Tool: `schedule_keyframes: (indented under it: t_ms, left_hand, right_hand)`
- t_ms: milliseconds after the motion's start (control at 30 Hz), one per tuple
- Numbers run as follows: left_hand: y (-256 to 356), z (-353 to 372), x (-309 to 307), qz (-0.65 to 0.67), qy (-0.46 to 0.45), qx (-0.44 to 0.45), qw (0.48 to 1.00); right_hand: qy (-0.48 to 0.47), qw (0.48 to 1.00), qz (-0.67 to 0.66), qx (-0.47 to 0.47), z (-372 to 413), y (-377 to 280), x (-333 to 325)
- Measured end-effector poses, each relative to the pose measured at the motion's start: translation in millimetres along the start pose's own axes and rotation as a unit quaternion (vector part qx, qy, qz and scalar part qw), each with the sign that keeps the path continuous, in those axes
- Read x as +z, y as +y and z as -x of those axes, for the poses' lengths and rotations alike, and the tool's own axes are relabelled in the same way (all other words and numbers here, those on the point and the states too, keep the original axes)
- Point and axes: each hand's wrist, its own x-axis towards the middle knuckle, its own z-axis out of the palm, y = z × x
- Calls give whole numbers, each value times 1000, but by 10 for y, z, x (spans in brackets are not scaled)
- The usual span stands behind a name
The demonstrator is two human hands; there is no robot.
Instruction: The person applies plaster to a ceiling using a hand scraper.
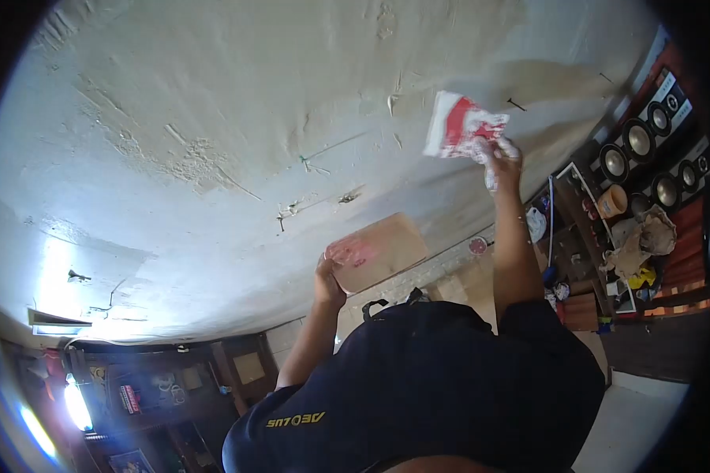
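The right hand [501, 154], smeared white, grips a red-and-white sheet [459, 126] near the patchy, peeling wall [237, 87]. The left hand [329, 282] holds a flat board [386, 252]; shelves [154, 406] stand left, speakers [637, 139] right.

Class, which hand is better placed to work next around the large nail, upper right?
Probably the right hand: it is raised near that nail, holding the red-and-white piece, while the left hand is lower, farther off, holding the flat board.
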Motion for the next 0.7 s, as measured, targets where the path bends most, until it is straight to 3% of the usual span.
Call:
schedule_keyframes:
  t_ms: [133, 200, 267, 367, 400, 567, 600, 667, 700]
  left_hand:
    - [-82, -43, -72, -51, -16, 1, 999]
    - [-105, -29, -65, -36, -18, -2, 999]
    - [-105, 4, -40, -21, -19, -2, 1000]
    - [-80, 85, 29, 7, 9, -7, 1000]
    - [-68, 109, 55, 13, 8, -9, 1000]
    - [-168, -7, -77, -64, -5, -12, 998]
    - [-169, -12, -61, -68, -7, -15, 998]
    - [-159, -21, 15, -48, -8, -10, 999]
    - [-145, -6, 46, -50, -10, -11, 999]
  right_hand:
    - [-110, 994, -13, 10, 57, -65, 597]
    - [-101, 992, 40, 59, -112, -33, 566]
    - [53, 995, 80, 29, -270, 24, 291]
    - [112, 992, -19, 51, -218, -145, -104]
    - [121, 991, 8, 64, -193, -141, -207]
    - [-80, 994, 8, 75, -15, -361, 433]
    - [-89, 990, -64, 86, 1, -320, 612]
    - [-91, 990, 46, 93, -111, -122, 645]
    - [-44, 995, 78, 36, -212, -16, 530]
